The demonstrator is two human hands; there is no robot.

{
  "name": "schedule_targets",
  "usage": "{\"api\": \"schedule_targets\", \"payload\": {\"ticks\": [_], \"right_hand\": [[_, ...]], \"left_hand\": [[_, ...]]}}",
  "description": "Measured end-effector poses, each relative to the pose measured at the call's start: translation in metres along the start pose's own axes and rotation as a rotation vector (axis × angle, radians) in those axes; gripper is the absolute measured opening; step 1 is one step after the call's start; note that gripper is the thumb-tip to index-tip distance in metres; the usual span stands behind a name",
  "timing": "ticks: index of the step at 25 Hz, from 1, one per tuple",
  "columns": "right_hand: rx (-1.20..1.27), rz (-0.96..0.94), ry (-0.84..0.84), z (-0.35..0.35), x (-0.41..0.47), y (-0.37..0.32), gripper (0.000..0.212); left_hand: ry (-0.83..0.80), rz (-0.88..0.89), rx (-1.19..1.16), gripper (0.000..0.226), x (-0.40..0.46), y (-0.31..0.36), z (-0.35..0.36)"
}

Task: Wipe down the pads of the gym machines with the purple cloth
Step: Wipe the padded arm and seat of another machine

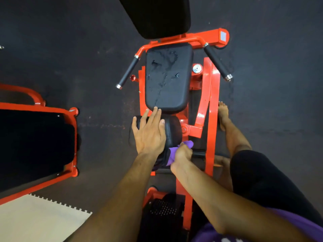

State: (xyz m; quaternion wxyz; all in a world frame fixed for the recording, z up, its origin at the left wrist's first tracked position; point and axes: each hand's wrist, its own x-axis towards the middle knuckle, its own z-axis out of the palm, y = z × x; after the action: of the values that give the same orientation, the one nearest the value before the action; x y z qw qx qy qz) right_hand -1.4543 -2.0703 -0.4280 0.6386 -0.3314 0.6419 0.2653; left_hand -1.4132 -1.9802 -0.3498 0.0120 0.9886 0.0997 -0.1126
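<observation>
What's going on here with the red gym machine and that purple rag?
A person is cleaning a red gym machine. Their left hand lies flat on the small black roller pad, while the right hand grips the purple cloth against that pad's near side. The larger seat pad beyond it has wet streaks on it. The person stands barefoot beside the frame.

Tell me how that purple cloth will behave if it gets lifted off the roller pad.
The purple cloth will probably go limp: it already bunches and folds in the right hand. It looks thin, so likely light. It may be damp, given the wet streaks on the seat pad, and might cling slightly to the roller pad.
</observation>
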Motion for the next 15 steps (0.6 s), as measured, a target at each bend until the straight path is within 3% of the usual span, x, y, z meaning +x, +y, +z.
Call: {"api": "schedule_targets", "payload": {"ticks": [2,5,8,11,13,15], "right_hand": [[-0.06,0.076,-0.002,0.001,0.044,-0.004,0.021],[-0.019,0.028,-0.068,0.005,0.01,-0.02,0.025],[-0.149,-0.081,-0.127,-0.01,-0.021,-0.015,0.013],[-0.437,-0.413,-0.151,-0.04,-0.037,-0.03,0.005],[-0.481,-0.731,-0.302,-0.046,-0.057,-0.052,0.011],[-0.568,-0.924,-0.508,-0.027,-0.067,-0.065,0.026]], "left_hand": [[0.016,0.008,0.003,0.059,-0.001,-0.001,0.0],[0.033,0.014,0.005,0.058,0.001,0.0,0.005],[0.031,0.01,0.021,0.058,0.0,-0.002,0.006],[0.017,0.011,0.018,0.058,0.0,-0.002,0.006],[0.016,0.018,0.017,0.058,-0.001,-0.003,0.006],[0.016,0.012,0.013,0.06,0.0,-0.004,0.006]]}}
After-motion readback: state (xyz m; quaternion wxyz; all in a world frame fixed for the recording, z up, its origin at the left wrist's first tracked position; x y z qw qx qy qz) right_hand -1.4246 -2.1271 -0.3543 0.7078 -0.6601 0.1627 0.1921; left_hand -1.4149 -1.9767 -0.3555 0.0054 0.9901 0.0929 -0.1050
